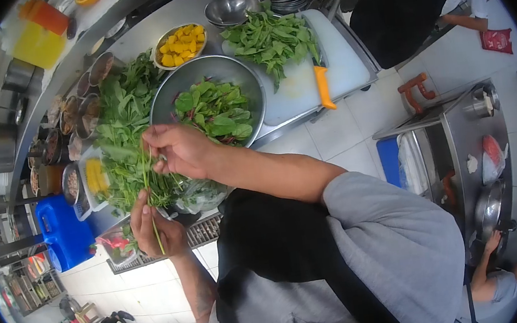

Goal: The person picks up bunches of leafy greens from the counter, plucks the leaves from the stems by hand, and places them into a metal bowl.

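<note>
Between my two hands runs a thin green stem. My left hand (157,230) is closed on its lower end, and my right hand (175,150) pinches it higher up, by the leaves. Beneath and behind them a long heap of leafy green stalks (122,116) covers the counter. Just right of the heap, a large steel bowl (256,95) holds loose green leaves (218,110), with my right forearm over its near edge. A plastic bag of greens (202,194) lies below my right wrist.
A yellow-handled knife (324,88) lies on the white cutting board (348,57) beside picked leaves (274,40). Yellow chunks (182,44) fill a small bowl. A blue container (64,232) stands at left. Co-workers are at upper right, lower right and lower left.
</note>
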The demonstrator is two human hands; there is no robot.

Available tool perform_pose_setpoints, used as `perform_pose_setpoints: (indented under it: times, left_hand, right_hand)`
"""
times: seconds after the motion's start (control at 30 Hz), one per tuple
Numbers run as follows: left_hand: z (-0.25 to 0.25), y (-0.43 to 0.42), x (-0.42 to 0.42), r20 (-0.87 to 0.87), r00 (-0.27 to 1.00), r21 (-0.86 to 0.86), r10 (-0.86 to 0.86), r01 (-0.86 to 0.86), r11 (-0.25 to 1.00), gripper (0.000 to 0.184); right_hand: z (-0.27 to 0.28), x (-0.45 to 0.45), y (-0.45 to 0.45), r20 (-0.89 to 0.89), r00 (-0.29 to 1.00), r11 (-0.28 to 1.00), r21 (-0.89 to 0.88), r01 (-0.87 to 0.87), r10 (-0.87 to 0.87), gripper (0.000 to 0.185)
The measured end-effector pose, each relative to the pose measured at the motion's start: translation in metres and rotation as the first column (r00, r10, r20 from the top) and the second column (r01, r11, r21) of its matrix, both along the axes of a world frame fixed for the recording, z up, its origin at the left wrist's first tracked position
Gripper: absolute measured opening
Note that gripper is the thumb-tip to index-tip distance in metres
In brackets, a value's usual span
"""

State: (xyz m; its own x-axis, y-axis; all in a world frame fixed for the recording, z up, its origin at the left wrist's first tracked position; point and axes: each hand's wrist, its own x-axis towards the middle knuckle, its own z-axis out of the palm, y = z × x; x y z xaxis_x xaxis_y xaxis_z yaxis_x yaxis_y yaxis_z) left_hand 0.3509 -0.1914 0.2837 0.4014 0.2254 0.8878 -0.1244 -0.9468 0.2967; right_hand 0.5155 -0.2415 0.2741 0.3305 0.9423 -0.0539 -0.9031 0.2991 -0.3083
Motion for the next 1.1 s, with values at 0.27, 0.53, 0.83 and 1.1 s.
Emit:
perform_pose_setpoints:
  times: [0.27, 0.53, 0.83, 1.1]
  left_hand:
    - [0.045, -0.022, -0.005, 0.139, 0.977, -0.14, -0.16, 0.179, 0.974, 0.018]
    - [0.006, 0.082, -0.118, 0.096, 0.875, -0.677, 0.475, -0.293, 0.676, 0.02]
    - [-0.158, 0.176, -0.322, -0.311, 0.63, -0.384, 0.711, -0.768, 0.513, 0.038]
    - [-0.249, 0.265, -0.315, 0.029, 0.736, -0.99, 0.676, -0.075, 0.123, 0.043]
  right_hand:
    - [-0.021, 0.124, -0.015, 0.983, 0.096, 0.515, -0.003, 0.857, -0.155, 0.011]
    - [-0.053, 0.347, -0.152, 0.607, -0.121, 0.246, -0.126, 0.961, 0.785, 0.036]
    - [-0.111, 0.314, -0.14, 0.577, -0.287, 0.386, -0.053, 0.921, 0.764, 0.071]
    - [-0.092, 0.353, -0.137, 0.598, -0.253, 0.324, -0.011, 0.946, 0.76, 0.075]
